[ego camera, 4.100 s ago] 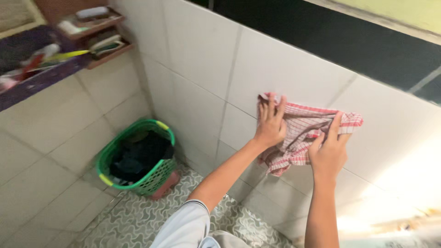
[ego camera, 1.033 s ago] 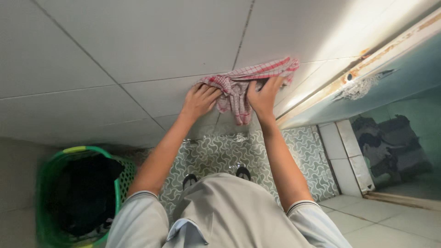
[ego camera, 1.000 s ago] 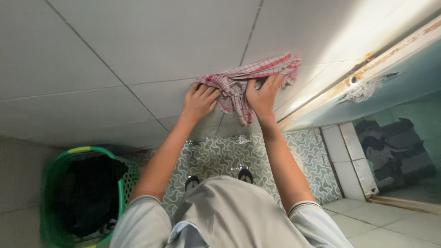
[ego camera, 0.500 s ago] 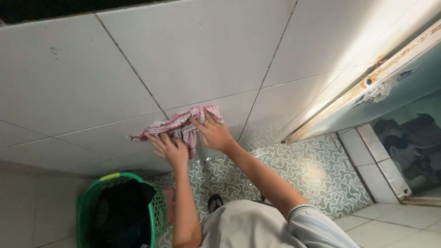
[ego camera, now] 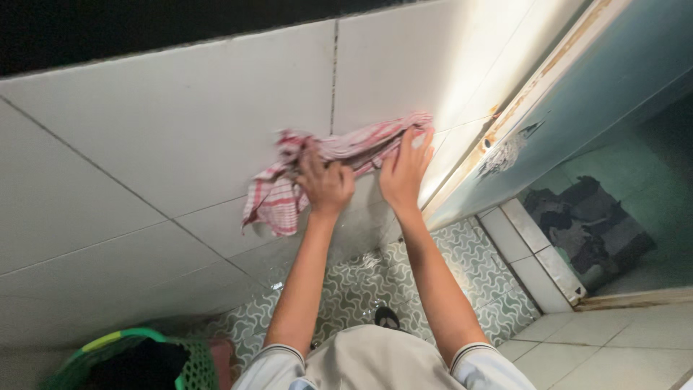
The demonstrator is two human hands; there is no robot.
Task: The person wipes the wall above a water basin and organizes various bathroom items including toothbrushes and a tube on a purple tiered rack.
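Note:
A red and white checked cloth point(ego camera: 289, 195) is pressed flat against the white tiled wall point(ego camera: 180, 137). My left hand point(ego camera: 325, 184) lies on the cloth near its middle, fingers spread upward. Just to the right, my right hand point(ego camera: 404, 166) holds the cloth's right end against the wall. The cloth's left corner hangs loose below my left hand. Both arms reach up from my grey shirt at the bottom.
A green plastic basket point(ego camera: 123, 361) with dark clothes stands at the lower left on the patterned floor point(ego camera: 440, 253). At the right is a rusty-edged blue door frame point(ego camera: 534, 94), with a dark heap on the floor beyond it point(ego camera: 585, 231).
Both hands have slid the cloth up and to the right along the wall. The view has tilted, and the basket has dropped to the bottom left corner.

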